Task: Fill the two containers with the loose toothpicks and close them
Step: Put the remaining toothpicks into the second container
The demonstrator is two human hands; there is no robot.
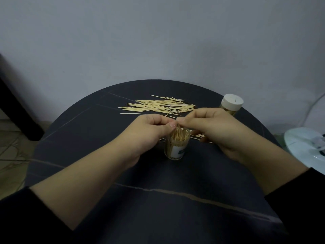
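A clear, lidless toothpick container point(175, 148) stands upright in the middle of the round dark table point(109, 173), packed with toothpicks. Right above its mouth, my left hand point(149, 132) and my right hand point(214, 127) meet fingertip to fingertip, both pinching a small bunch of toothpicks point(178, 130) whose lower ends point into the container. A pile of loose toothpicks point(158, 106) lies on the table behind my hands. A few more toothpicks point(198, 136) lie under my right hand. A second container point(231, 104) with a white lid on stands at the back right.
The table's far edge meets a grey wall. A white round object point(306, 147) sits beside the table on the right. Dark furniture point(15, 103) stands at the left, on a tiled floor.
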